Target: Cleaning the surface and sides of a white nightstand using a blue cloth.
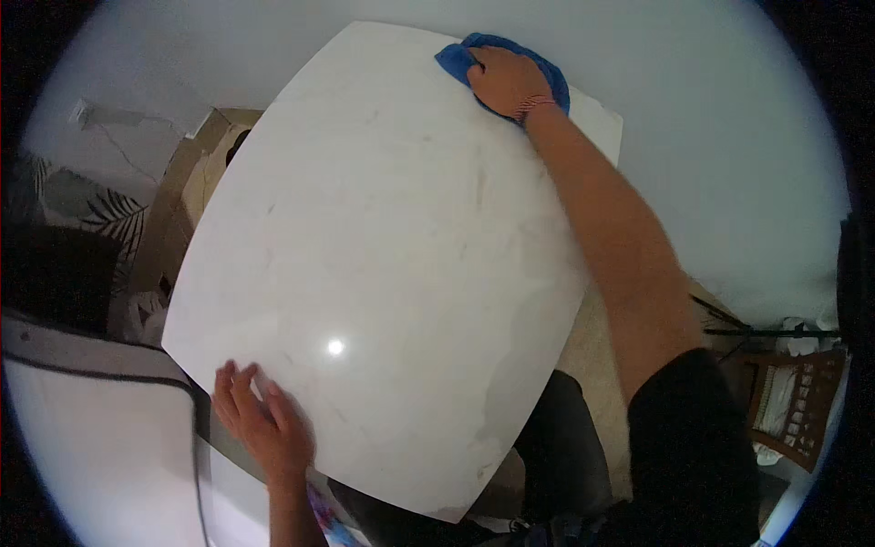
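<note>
Before me stands a white table (383,225) with a smooth top, marked by faint smudges and streaks. At its far edge, close to the wall, my right hand (509,82) presses a blue cloth (454,63) against the surface. The cloth spreads out around the fingers and past the wrist. My left hand (263,417) is at the near left edge of the tabletop, fingers apart and slightly curled, with nothing in it. Whether its palm rests on the top is hard to tell.
A pale wall (711,157) runs behind the table. At the lower left is a white panel with a dark border (102,437). A brown wooden piece of furniture (796,410) stands at far right. Beige flooring (595,362) shows beside my dark-clothed leg (567,437).
</note>
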Available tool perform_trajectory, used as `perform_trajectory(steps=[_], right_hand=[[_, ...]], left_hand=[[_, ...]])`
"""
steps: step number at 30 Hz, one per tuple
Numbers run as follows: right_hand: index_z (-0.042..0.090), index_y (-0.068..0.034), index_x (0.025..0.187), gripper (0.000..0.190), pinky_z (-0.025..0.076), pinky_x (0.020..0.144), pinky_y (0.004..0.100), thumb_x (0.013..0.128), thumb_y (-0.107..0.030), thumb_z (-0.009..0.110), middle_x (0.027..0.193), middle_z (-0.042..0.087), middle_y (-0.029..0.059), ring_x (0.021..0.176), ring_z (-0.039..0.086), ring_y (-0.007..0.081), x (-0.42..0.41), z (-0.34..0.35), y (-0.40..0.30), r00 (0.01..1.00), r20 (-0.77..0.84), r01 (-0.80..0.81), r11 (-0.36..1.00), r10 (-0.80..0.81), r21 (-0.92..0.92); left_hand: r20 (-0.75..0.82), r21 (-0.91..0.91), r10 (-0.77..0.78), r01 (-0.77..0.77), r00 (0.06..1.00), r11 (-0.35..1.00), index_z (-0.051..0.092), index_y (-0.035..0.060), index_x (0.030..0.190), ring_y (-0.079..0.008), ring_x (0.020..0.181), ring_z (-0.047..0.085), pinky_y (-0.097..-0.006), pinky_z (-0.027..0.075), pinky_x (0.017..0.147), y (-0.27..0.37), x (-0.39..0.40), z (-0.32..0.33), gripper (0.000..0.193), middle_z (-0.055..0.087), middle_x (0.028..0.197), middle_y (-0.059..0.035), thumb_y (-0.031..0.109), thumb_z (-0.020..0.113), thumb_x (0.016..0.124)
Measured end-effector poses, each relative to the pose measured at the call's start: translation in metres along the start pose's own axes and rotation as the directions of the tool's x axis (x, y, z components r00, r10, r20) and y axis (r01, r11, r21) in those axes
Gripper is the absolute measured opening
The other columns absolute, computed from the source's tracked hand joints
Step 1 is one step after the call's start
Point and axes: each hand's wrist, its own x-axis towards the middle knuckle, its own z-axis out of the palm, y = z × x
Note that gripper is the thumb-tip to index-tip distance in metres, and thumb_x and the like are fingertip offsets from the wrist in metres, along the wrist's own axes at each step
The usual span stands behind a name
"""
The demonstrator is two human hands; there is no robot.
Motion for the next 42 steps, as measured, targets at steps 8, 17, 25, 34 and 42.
perform_trajectory(steps=[8,17,25,34,42], right_hand=[[0.057,0.000,0.131,0.047,0.034,0.110,0.0541,0.089,-0.021,0.052,0.139,0.052,0.0235,0.129,0.048,0.0399,-0.109,-0.036,-0.102,0.974,0.103,0.189,0.976,-0.200,0.108],[0.062,-0.010,0.126,0.044,0.035,0.110,0.0521,0.083,-0.021,0.061,0.133,0.057,0.0155,0.130,0.048,0.0331,-0.171,-0.080,-0.081,0.861,0.312,0.239,0.861,-0.402,0.449],[0.056,-0.003,0.133,0.048,0.031,0.111,0.0524,0.090,-0.024,0.051,0.141,0.051,0.0192,0.132,0.044,0.0378,-0.039,-0.013,-0.068,0.903,0.080,-0.405,0.900,0.421,-0.161],[0.059,-0.008,0.130,0.048,0.036,0.107,0.0542,0.085,-0.024,0.060,0.136,0.052,0.0204,0.127,0.047,0.0408,-0.037,-0.017,-0.316,0.942,0.334,-0.073,0.990,0.029,0.122],[0.068,-0.006,0.116,0.025,0.051,0.089,0.0344,0.094,-0.012,0.058,0.114,0.067,0.0137,0.102,0.064,0.0262,-0.010,-0.014,-0.274,0.844,0.506,-0.441,0.765,0.177,0.469]], left_hand=[[0.072,0.010,0.023,-0.023,0.997,1.000,0.057,-0.0015,0.116,-0.0418,0.130,0.038,-0.0561,0.026,0.110,0.002,0.002,-0.006,0.033,0.044,0.136,-0.0263,0.013,0.050,0.088],[0.143,0.169,0.074,-0.099,0.987,0.981,0.053,0.0028,0.121,-0.0412,0.133,0.037,-0.0598,0.022,0.111,-0.006,0.005,-0.006,0.039,0.046,0.135,-0.0238,0.031,0.044,0.095],[0.204,0.095,-0.005,-0.014,0.979,0.995,0.054,0.0047,0.118,-0.0444,0.136,0.032,-0.0652,0.018,0.112,-0.001,0.004,-0.014,0.037,0.043,0.137,-0.0245,0.028,0.053,0.089],[0.269,-0.514,0.063,0.088,0.961,0.854,0.049,0.0013,0.128,-0.0496,0.136,0.031,-0.0654,0.023,0.110,0.011,0.114,-0.027,0.044,0.036,0.142,-0.0277,0.016,0.060,0.088],[0.386,-0.590,0.319,-0.035,0.866,0.807,0.046,0.0045,0.140,-0.0449,0.141,0.030,-0.0576,0.021,0.116,0.009,0.222,0.049,0.055,0.034,0.151,-0.0255,0.034,0.057,0.095]])
